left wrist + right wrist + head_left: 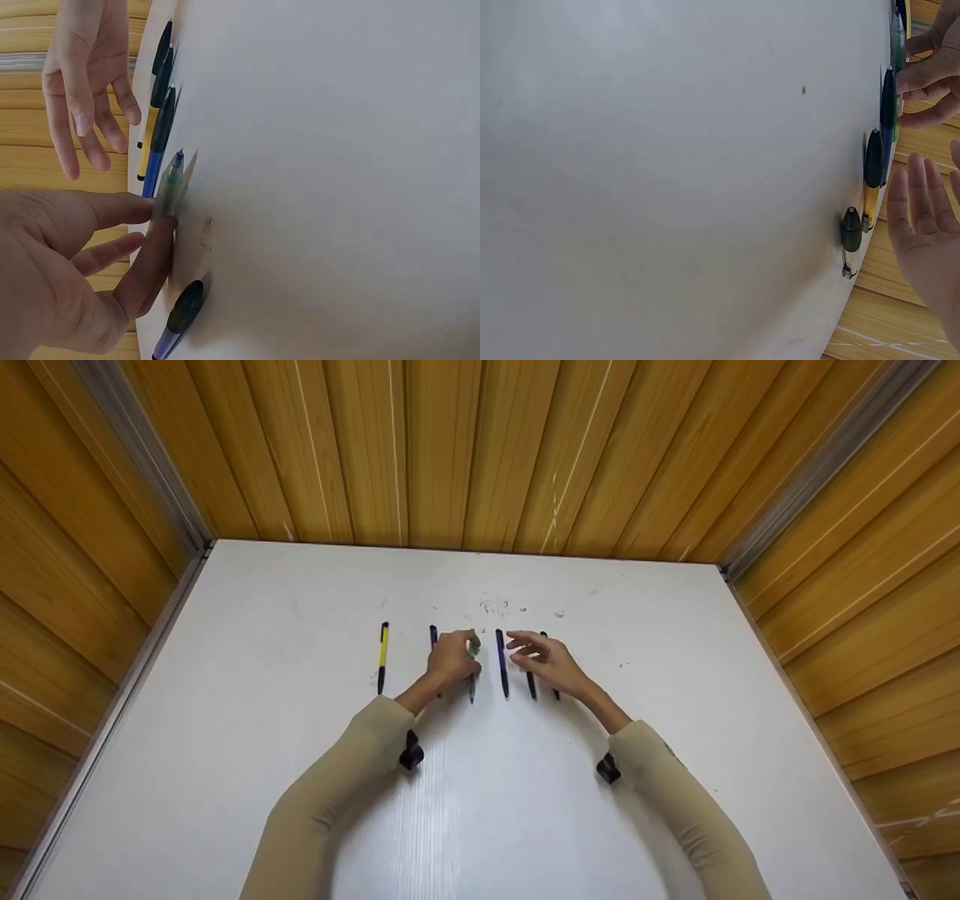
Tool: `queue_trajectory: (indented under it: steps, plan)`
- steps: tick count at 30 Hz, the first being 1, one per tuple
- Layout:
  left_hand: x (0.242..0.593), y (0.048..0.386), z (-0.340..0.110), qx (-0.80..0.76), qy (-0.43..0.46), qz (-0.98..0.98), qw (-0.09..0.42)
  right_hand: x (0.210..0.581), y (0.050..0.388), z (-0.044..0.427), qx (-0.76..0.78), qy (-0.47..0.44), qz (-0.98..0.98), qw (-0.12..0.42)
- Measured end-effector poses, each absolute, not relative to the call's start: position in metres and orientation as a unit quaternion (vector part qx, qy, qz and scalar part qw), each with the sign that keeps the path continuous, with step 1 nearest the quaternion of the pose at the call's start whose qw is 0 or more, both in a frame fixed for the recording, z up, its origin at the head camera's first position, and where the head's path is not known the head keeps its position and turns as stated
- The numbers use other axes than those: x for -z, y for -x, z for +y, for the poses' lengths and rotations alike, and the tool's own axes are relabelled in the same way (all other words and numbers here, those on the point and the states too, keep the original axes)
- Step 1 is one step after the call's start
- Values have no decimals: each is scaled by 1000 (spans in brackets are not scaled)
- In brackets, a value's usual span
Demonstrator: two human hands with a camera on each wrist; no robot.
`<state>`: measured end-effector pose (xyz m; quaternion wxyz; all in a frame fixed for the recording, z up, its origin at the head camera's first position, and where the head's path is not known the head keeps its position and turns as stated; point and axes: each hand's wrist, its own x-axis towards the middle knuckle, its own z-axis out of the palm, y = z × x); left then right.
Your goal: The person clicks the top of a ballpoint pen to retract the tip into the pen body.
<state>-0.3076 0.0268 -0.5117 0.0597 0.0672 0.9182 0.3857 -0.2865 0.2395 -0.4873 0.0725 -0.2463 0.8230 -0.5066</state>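
Your left hand (452,658) pinches the green pen (169,187) between thumb and fingers, near the middle of the row on the table (187,780). The pen lies between the left blue pen (433,635), partly hidden behind that hand, and the right blue pen (502,664), its tip towards you like the others. You can't be sure from these views whether it rests on the surface or is slightly lifted.

Your right hand (553,661) grasps nothing: its fingers are relaxed and apart, just beside the right blue pen and over the inner yellow pen (874,161) and the clear pen (851,231). The end yellow pen (383,658) lies untouched at your far left.

The step in hand looks like placing or straightening the green pen, though picking it up would look much the same. If you are placing it, the next move calls for keeping it parallel to its neighbours, then loosening the pinch cleanly so no finger nudges the left blue pen.
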Motion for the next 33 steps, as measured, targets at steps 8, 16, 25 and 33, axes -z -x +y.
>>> queue_trajectory:
  steps: [8, 16, 25, 33]
  plan:
    - [511, 308, 16, -490, -50, 866, 89, 484, 286, 240, 508, 243, 823, 76]
    - [513, 305, 8, -554, -94, 823, 85, 481, 289, 241, 512, 244, 819, 81]
    - [513, 299, 0, -634, -149, 749, 118, 493, 296, 240, 516, 242, 820, 50]
    - [512, 292, 0, -648, -188, 725, 138, 509, 305, 225, 485, 259, 834, 60]
